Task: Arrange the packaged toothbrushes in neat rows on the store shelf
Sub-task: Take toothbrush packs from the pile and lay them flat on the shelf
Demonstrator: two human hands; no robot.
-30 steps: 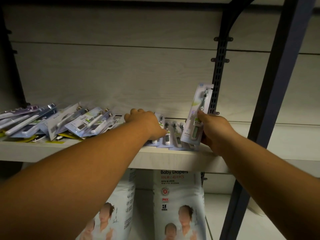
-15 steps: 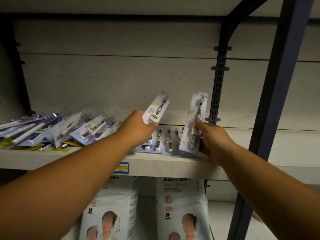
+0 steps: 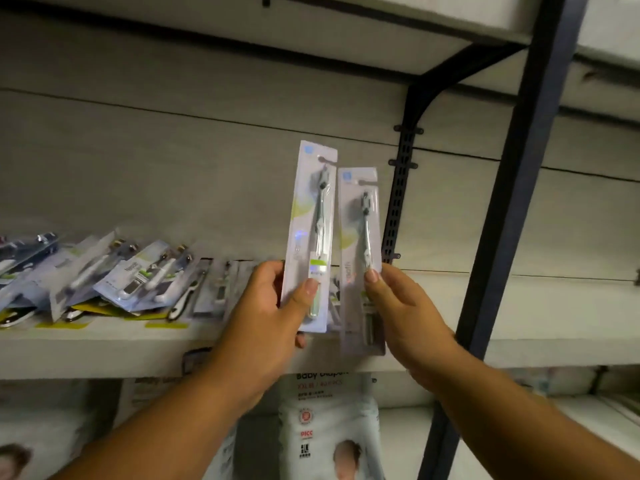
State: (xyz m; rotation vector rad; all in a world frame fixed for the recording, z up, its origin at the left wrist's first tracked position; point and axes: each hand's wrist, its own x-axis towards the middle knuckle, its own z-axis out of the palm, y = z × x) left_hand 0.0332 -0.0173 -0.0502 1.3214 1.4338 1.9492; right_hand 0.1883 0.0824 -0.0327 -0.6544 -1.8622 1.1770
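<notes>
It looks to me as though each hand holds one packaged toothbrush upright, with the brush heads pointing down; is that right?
Not quite: the brush heads point up, not down. In the head view the left hand holds the left pack upright and the right hand holds the right pack upright.

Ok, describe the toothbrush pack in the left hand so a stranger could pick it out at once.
Find the dark slotted rail on the back wall above the shelf; just left of it two long pale packs are held upright, side by side. Take the left pack, gripped by the left hand. It reaches higher than the right pack and has a bright green label by the thumb.
</notes>
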